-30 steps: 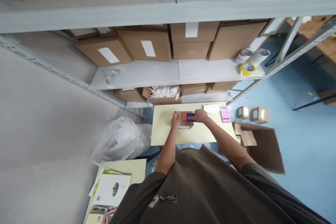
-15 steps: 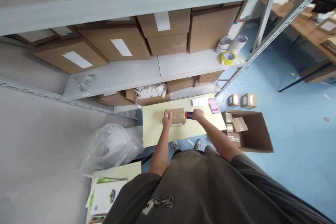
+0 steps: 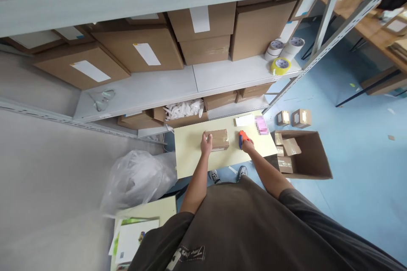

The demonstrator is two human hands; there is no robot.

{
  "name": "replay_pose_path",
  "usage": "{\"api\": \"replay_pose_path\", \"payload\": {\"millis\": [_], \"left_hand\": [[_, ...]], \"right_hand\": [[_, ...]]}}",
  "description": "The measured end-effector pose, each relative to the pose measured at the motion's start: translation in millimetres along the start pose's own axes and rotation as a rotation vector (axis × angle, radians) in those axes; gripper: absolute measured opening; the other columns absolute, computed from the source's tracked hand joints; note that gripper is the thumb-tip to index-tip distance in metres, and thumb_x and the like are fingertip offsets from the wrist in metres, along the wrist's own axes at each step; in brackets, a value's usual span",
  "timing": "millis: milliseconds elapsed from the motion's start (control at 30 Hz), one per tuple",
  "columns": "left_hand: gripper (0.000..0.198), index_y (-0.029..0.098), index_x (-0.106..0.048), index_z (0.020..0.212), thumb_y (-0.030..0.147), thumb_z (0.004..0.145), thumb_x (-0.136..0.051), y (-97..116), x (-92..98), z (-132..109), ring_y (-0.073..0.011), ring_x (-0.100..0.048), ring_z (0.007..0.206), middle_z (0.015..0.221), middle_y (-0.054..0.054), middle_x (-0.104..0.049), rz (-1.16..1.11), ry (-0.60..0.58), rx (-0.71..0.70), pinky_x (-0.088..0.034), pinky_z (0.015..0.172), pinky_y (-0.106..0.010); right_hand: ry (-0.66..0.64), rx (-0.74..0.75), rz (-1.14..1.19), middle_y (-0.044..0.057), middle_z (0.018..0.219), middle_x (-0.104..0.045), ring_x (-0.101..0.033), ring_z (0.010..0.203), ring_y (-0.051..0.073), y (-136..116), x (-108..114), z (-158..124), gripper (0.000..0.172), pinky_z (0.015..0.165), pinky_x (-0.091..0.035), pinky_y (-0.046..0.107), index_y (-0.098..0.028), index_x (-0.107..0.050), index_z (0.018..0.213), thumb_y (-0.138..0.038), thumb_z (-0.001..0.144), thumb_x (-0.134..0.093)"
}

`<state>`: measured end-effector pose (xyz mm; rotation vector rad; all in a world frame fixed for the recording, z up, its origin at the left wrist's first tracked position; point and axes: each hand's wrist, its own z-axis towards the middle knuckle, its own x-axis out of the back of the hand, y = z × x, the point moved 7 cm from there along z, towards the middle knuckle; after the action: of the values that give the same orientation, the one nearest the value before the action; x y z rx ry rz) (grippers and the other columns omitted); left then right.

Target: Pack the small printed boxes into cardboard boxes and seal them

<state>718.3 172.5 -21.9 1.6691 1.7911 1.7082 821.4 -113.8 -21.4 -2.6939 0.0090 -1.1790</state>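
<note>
A small cardboard box [image 3: 218,138] with clear tape across its top lies on the pale yellow table [image 3: 187,156]. My left hand [image 3: 206,144] grips its left end, thumb on top and fingers around the far side. To the right of the box, apart from it, my right hand [image 3: 247,145] is closed around an orange and blue tape dispenser [image 3: 242,137], held at the tabletop. Behind the dispenser lie a white sheet [image 3: 244,120] and a pink pad [image 3: 261,125].
Shelves [image 3: 222,74] with large cartons rise beyond the table. A yellow tape roll [image 3: 280,66] sits on the shelf. On the floor at right stands an open carton [image 3: 310,154] holding small boxes, with two small boxes [image 3: 301,118] behind. A plastic bag [image 3: 136,178] is at left.
My right hand has drawn the tape dispenser away from the box's right end, to the right, and turned it so its orange side shows. My left hand stays on the box.
</note>
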Motion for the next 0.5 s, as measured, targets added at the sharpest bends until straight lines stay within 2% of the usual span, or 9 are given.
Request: {"api": "replay_pose_path", "payload": {"millis": [67, 167, 233, 300, 400, 500], "left_hand": [[0.066, 0.019, -0.039, 0.166, 0.053, 0.110, -0.045, 1.0, 1.3, -0.3, -0.0286, -0.062, 0.140, 0.153, -0.014, -0.064, 0.015, -0.003, -0.001, -0.050, 0.111, -0.035], [0.065, 0.021, -0.038, 0.166, 0.053, 0.110, -0.045, 1.5, 2.0, -1.2, -0.0285, -0.060, 0.142, 0.156, -0.013, -0.062, 0.026, -0.004, 0.002, -0.050, 0.112, -0.035], [0.066, 0.022, -0.039, 0.166, 0.054, 0.109, -0.047, 0.8, 2.4, -1.7, -0.0283, -0.060, 0.142, 0.157, -0.012, -0.061, 0.016, 0.007, 0.016, -0.049, 0.113, -0.036], [0.067, 0.023, -0.039, 0.166, 0.054, 0.108, -0.049, -0.9, 3.3, -1.6, -0.0288, -0.062, 0.140, 0.154, -0.012, -0.064, -0.011, 0.018, 0.054, -0.049, 0.114, -0.037], [0.068, 0.022, -0.041, 0.166, 0.053, 0.106, -0.054, 1.6, 8.2, 1.9, -0.0284, -0.058, 0.144, 0.155, -0.011, -0.063, -0.093, 0.037, 0.057, -0.047, 0.118, -0.036], [0.069, 0.025, -0.038, 0.168, 0.053, 0.107, -0.054, 12.9, 16.7, 7.6, -0.0247, -0.051, 0.151, 0.164, -0.008, -0.054, -0.235, 0.046, -0.089, -0.043, 0.122, -0.032]], "right_hand": [[0.054, 0.009, 0.101, 0.021, 0.123, -0.076, -0.071, 0.117, 0.032, -10.8, 4.9, -6.9, 0.052, 0.100, -0.053, 0.039, -0.011, -0.070, 0.131, -0.046, 0.110, -0.038], [0.108, 0.090, 0.245, 0.012, 0.134, -0.074, -0.068, 0.123, 0.026, -40.2, 3.2, -18.9, 0.051, 0.102, -0.054, 0.034, -0.021, -0.062, 0.147, -0.043, 0.112, -0.031], [0.094, 0.204, 0.463, 0.009, 0.137, -0.073, -0.068, 0.124, 0.024, -65.4, -3.6, -26.8, 0.048, 0.102, -0.055, 0.032, -0.025, -0.060, 0.150, -0.043, 0.110, -0.041], [0.046, 0.300, 0.720, 0.009, 0.134, -0.074, -0.069, 0.120, 0.026, -86.8, -8.9, -33.0, 0.052, 0.100, -0.056, 0.034, -0.025, -0.061, 0.147, -0.045, 0.100, -0.061], [-0.027, 0.270, 0.921, 0.011, 0.127, -0.074, -0.069, 0.115, 0.029, -98.5, -10.6, -34.5, 0.060, 0.099, -0.057, 0.039, -0.022, -0.065, 0.139, -0.042, 0.084, -0.077], [0.009, 0.315, 1.038, 0.008, 0.132, -0.072, -0.065, 0.124, 0.028, -99.7, -0.5, -30.9, 0.051, 0.107, -0.054, 0.040, -0.026, -0.067, 0.135, -0.038, 0.085, -0.071]]}}
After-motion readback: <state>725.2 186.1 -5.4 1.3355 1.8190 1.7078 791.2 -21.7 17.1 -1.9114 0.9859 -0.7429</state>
